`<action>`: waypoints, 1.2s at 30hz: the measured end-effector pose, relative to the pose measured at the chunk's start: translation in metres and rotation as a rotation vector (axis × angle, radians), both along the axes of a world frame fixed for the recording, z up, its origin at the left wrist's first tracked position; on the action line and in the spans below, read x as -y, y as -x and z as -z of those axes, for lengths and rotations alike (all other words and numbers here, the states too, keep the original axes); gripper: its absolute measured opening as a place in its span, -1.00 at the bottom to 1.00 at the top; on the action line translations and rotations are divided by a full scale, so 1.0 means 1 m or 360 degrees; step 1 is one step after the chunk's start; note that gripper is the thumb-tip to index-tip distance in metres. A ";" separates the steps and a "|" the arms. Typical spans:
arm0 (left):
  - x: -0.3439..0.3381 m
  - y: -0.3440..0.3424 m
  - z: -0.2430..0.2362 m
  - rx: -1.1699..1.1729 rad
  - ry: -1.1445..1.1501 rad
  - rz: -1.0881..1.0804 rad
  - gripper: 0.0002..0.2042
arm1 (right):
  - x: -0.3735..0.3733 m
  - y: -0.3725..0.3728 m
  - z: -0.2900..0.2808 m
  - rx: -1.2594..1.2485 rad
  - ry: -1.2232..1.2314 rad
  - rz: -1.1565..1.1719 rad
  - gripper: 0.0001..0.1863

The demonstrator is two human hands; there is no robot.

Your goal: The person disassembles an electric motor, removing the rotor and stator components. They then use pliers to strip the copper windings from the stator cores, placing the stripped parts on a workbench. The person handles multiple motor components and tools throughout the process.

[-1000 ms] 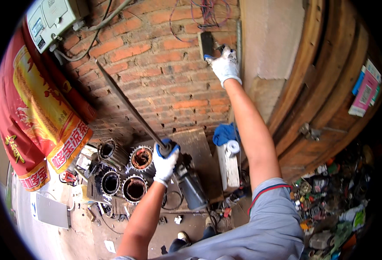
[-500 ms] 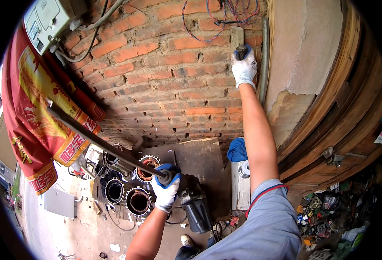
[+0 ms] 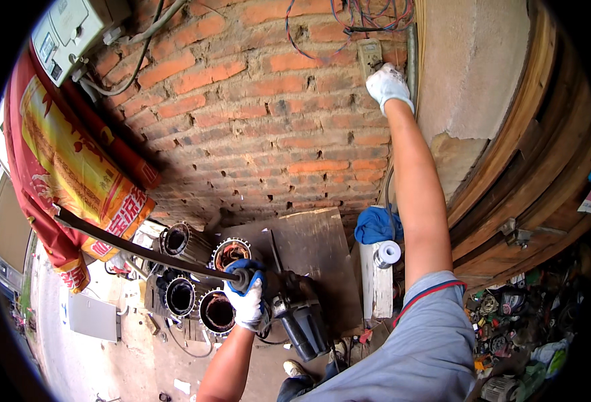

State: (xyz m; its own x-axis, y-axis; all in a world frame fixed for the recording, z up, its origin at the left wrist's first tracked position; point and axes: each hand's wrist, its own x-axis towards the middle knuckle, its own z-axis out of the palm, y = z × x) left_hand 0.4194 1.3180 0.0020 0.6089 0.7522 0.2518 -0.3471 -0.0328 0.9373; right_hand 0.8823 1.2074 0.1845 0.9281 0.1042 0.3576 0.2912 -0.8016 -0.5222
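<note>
Left hand (image 3: pixel 245 307) is clamped round the nose of the power tool (image 3: pixel 307 328) near 6–7 o'clock, right hand (image 3: pixel 388 87) at the wall box (image 3: pixel 370 53) around 1, can't tell its fingers, so a slipping one-handed grip could drop that long bit (image 3: pixel 134 248) onto the stators (image 3: pixel 230 250).

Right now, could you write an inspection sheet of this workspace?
Surface: wooden board, dark-stained.
Working things: black power tool with long metal bit; beige wall box.
Clutter: four motor housings, blue cloth, spool; scrap pile at right.
Left hand: gloved, gripping the tool's front end.
Right hand: gloved, at the box's lower end; fingertips hidden.
Cables: red and blue wires above the box.
Surroundings: brick wall, red-and-yellow banner, wooden door.
</note>
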 end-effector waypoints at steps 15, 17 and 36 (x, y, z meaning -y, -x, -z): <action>0.018 -0.025 -0.015 -0.0089 -0.0329 -0.0001 -0.65 | 0.008 0.001 -0.038 -0.1043 -0.1027 -0.0458 -0.84; 0.017 -0.023 -0.011 -0.0089 -0.0336 -0.0004 -0.64 | 0.000 0.009 -0.038 -0.1099 -0.1079 -0.0504 -0.85; 0.022 -0.034 -0.007 -0.0248 -0.0544 -0.0152 -0.61 | -0.023 -0.038 -0.027 -0.0941 -0.1303 -0.0543 -0.70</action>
